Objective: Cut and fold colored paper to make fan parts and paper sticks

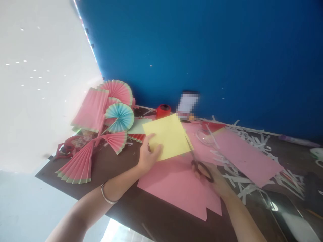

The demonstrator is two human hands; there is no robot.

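Note:
My left hand (149, 153) pinches the left edge of a yellow sheet of paper (168, 136), thumb on top, and keeps it raised over the table. In my right hand (208, 173) is a pair of scissors (202, 168) with dark handles. Their blades point up and away from me and meet the right edge of the yellow sheet. Whether the blades are apart is too blurred to tell. Under both hands lie large pink sheets of paper (174, 188) with a stepped corner at the front.
Pleated pink fans (78, 164) and a blue fan (119, 117) lie at the left. A red round object (163, 110) stands by the blue wall (207, 50). White paper strips (242, 190) surround another pink sheet (247, 156) at the right. A dark glossy device (287, 208) lies front right.

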